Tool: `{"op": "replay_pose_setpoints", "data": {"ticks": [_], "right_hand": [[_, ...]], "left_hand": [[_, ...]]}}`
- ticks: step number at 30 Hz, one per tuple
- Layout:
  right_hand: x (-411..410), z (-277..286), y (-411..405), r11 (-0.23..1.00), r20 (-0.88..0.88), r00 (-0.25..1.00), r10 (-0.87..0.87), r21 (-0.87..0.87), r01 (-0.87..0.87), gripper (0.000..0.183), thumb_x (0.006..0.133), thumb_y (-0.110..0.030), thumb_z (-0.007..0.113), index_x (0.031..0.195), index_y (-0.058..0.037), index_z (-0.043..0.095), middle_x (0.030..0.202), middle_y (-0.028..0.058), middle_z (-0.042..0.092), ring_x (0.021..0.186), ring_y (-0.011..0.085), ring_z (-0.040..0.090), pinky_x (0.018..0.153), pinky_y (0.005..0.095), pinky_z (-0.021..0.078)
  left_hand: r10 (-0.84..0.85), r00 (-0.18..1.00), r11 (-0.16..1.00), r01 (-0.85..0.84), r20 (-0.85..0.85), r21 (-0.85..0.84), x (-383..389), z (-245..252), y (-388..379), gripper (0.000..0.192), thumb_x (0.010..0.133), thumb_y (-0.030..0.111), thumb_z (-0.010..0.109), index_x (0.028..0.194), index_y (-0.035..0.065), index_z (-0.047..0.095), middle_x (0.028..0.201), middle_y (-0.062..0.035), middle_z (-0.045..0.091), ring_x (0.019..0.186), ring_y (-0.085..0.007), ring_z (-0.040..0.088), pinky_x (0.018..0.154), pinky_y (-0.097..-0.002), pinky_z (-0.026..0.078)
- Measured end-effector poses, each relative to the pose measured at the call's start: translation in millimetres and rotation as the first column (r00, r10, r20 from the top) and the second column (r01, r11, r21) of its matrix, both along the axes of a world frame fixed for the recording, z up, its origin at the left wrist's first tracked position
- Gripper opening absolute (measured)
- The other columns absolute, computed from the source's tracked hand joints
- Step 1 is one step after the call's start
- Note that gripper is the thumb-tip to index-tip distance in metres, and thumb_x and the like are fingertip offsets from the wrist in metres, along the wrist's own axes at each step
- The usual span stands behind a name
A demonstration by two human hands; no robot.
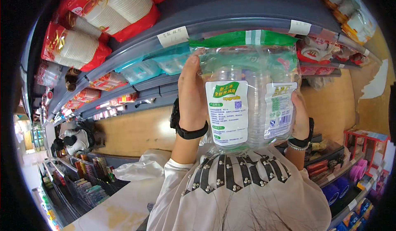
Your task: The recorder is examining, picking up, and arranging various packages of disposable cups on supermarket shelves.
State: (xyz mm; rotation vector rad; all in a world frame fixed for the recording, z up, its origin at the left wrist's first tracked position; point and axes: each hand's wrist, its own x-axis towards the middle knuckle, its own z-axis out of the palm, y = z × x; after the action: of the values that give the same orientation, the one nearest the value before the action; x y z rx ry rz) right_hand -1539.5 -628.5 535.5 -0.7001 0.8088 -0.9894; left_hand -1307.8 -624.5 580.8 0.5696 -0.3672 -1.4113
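A clear plastic pack of stacked disposable cups (256, 107) is held up close to my chest, with a green top band and two white labels bearing writing facing me. My left hand (192, 98) grips its left side, the thumb lying along the upper edge. On the other side my right hand (300, 116) holds the pack, partly hidden behind it. Both wrists wear black bands; the right one has a beaded bracelet too. Directly behind the pack's top runs a grey shelf edge with a handwritten tag (173, 36).
Red-wrapped paper cup packs (74, 46) stand on the upper shelf at left, teal packs (139, 70) below. More shelves with goods (337, 187) are at lower right. A person (75, 139) is down the aisle at left. A white plastic bag (142, 166) lies beside my left sleeve.
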Motion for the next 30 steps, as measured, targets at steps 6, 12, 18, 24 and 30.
{"op": "replay_pose_setpoints", "data": {"ticks": [6,12,18,24,30], "right_hand": [[1,-4,-2,0.996,0.026,0.999,-0.021,0.091,0.018,0.035,0.081,-0.019,0.043,0.11,0.0003,0.04,0.099,0.008,0.052,0.085,0.014,0.052,0.072,0.0231,0.041],[9,6,-3,0.993,0.057,0.993,-0.103,0.064,0.099,0.033,0.081,-0.022,0.045,0.105,-0.0002,0.043,0.095,0.0075,0.054,0.08,0.0141,0.054,0.068,0.0235,0.043],[11,11,-5,0.987,0.093,0.985,-0.143,0.086,0.136,0.034,0.081,-0.024,0.045,0.105,-0.0008,0.043,0.094,0.0077,0.054,0.08,0.0149,0.054,0.069,0.0244,0.0434],[11,11,-5,0.989,0.081,0.988,-0.133,0.08,0.126,0.036,0.081,-0.025,0.044,0.108,-0.0018,0.041,0.097,0.0078,0.052,0.084,0.0155,0.053,0.07,0.026,0.0433],[7,6,-7,0.991,0.099,0.989,-0.106,0.095,0.097,0.037,0.08,-0.027,0.045,0.107,-0.0028,0.042,0.098,0.0079,0.052,0.083,0.0159,0.053,0.07,0.026,0.0435]], "left_hand": [[0.023,0.999,1.0,-0.023,0.038,0.003,4,-11,4,0.031,0.082,0.02,0.04,0.106,-0.0004,0.041,0.102,-0.0088,0.048,0.089,-0.0165,0.049,0.076,-0.0273,0.04],[0.021,0.991,0.997,-0.03,0.133,0.065,-2,-18,21,0.03,0.082,0.015,0.04,0.108,-0.0003,0.039,0.101,-0.0086,0.049,0.09,-0.0139,0.049,0.077,-0.0248,0.038],[0.005,0.978,0.999,-0.016,0.21,0.049,-12,-16,37,0.036,0.081,0.016,0.042,0.112,-0.0009,0.036,0.108,-0.0094,0.044,0.098,-0.0152,0.043,0.083,-0.0263,0.034],[0.017,0.968,0.996,-0.039,0.249,0.083,-14,-18,43,0.036,0.08,0.014,0.044,0.112,0.0,0.036,0.111,-0.0089,0.041,0.101,-0.0144,0.04,0.086,-0.0264,0.03],[0.032,0.965,0.994,-0.056,0.26,0.088,-13,-17,43,0.035,0.079,0.013,0.045,0.111,0.0004,0.036,0.11,-0.0084,0.041,0.101,-0.0138,0.039,0.086,-0.0261,0.029]]}}
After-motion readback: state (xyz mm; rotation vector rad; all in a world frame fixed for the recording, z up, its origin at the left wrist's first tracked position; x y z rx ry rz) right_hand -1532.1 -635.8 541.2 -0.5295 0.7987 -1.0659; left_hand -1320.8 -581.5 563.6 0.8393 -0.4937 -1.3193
